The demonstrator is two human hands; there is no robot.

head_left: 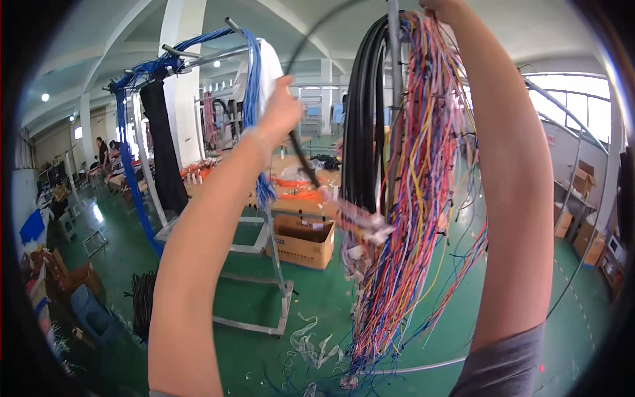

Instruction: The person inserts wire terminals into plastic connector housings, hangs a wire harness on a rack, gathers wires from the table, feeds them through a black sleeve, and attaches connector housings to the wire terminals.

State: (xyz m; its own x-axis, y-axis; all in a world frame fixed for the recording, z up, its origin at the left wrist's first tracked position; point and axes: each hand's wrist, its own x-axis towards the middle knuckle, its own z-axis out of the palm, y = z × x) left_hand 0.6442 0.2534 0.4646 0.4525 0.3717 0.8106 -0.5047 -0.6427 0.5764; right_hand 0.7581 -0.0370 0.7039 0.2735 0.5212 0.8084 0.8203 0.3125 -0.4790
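My left hand (282, 111) is closed around a black cable (305, 157), raised at the left of the hanging harnesses. The cable arcs up past the top edge. Below the hand it runs to a blurred end with pale connectors (376, 230). My right hand (444, 9) is up at the top edge, partly cut off, fingers curled by the top of the hanging bundle. What it grips is hidden. Thick black cables (362, 119) and a mass of multicoloured wires (423, 172) hang from a metal post (395, 73), reaching almost to the floor.
At the left stands a metal rack (147, 159) with blue wire bundles (253, 79) and black cloth (164, 145). Behind are a worktable with orange cables (297, 194) and an open cardboard box (303, 246). Plastic scraps (316, 347) litter the green floor. People work far left.
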